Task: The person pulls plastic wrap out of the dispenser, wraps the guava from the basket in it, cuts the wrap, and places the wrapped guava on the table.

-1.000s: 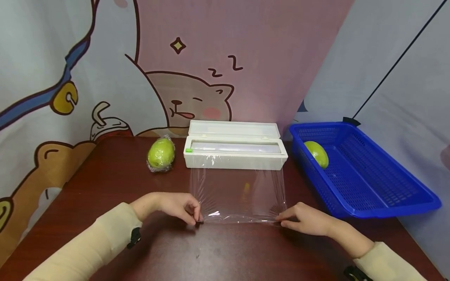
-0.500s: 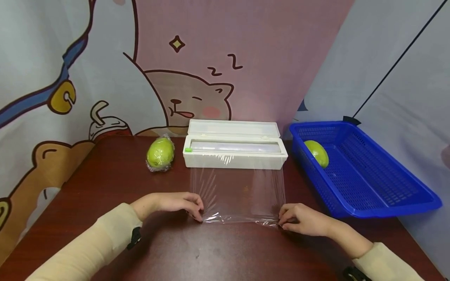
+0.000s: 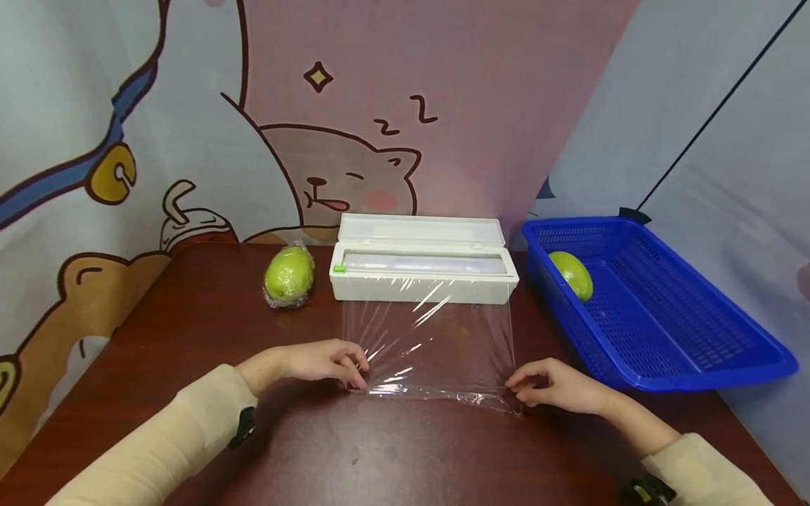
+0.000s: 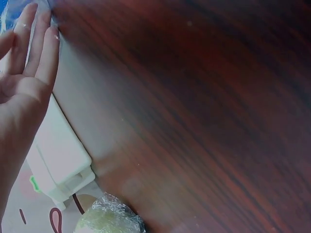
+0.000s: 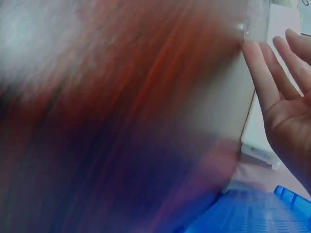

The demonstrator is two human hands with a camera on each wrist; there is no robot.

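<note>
In the head view, your left hand (image 3: 332, 363) is bending at the left near corner of a clear film (image 3: 443, 344), just below and left of the frame's centre. Its fingertips are bunching close to the thumb there, and you cannot tell from these views whether they are pinching the film; the left wrist view is showing three fingers reaching nearly straight at the upper left, with film glinting about their tips. Your right hand (image 3: 563, 386) is resting at the film's opposite near corner, right of centre, its thumb and index finger standing apart around a gap; in the right wrist view its fingers are spreading at the right edge.

The film is running from the front of a long white box (image 3: 418, 289), in the centre of the frame, down to your hands, and bright creases are crossing it. Its lower edge is crumpling on the right, where a corner is sticking out below your right fingertips. The box is standing with its lid (image 3: 420, 230) tilting back, showing a pale roll (image 3: 424, 264) inside, and a green tab (image 3: 339, 269) is sitting at its left end.

Left of the box, a film-wrapped green fruit (image 3: 289, 274) is lying on the dark brown table (image 3: 392, 457). At the right, a blue basket (image 3: 582, 344) is holding a second green fruit (image 3: 571, 275) against its left wall. Behind everything, a cartoon backdrop (image 3: 481, 105) is filling the top.
</note>
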